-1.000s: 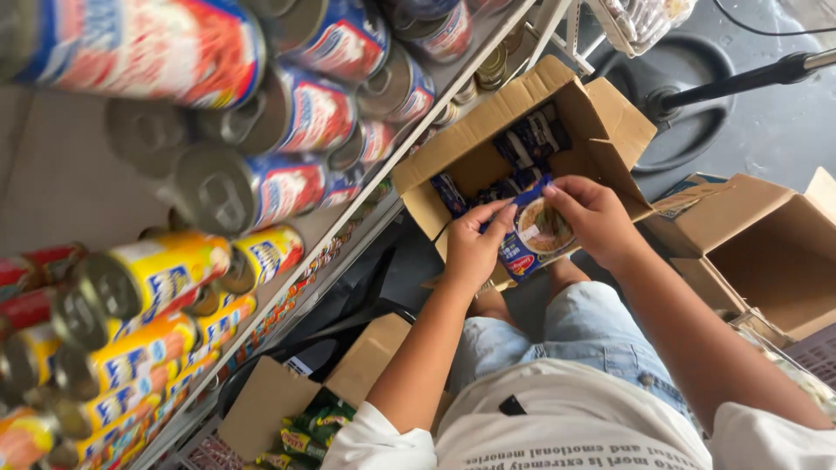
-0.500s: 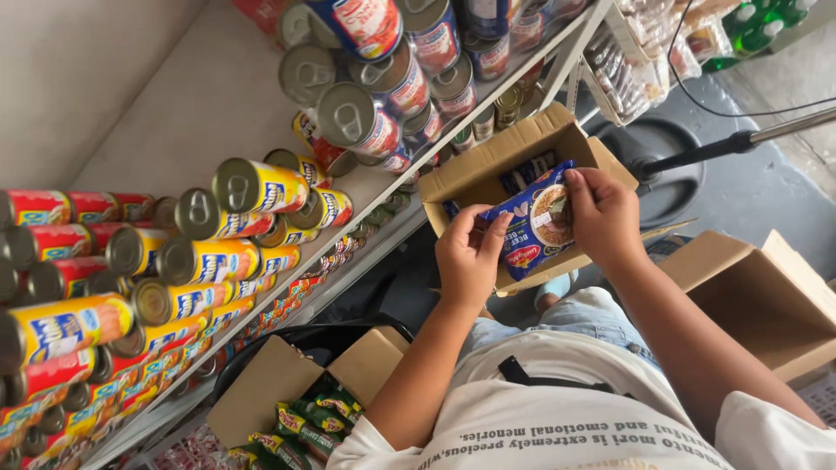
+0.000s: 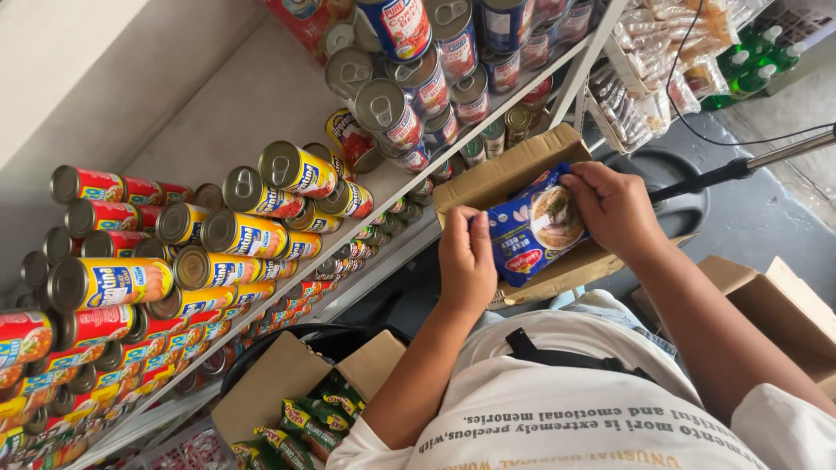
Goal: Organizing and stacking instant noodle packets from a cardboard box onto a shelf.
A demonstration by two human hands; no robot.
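A blue noodle packet (image 3: pixel 533 228) with a picture of a bowl on it is held up between both hands. My left hand (image 3: pixel 466 258) grips its left edge and my right hand (image 3: pixel 611 207) pinches its upper right corner. The packet is raised just above an open brown cardboard box (image 3: pixel 501 176) that rests on my lap, close against the shelf edge.
White shelves (image 3: pixel 261 113) to the left carry rows of cans lying on their sides, yellow, red and blue. Below stands an open cardboard box of green packets (image 3: pixel 296 422). Another cardboard box (image 3: pixel 779 309) sits at the right. Hanging snack bags (image 3: pixel 640 78) are at the top right.
Both hands have lifted the blue packet up out of the box. The view has swung left, showing more of the can shelves.
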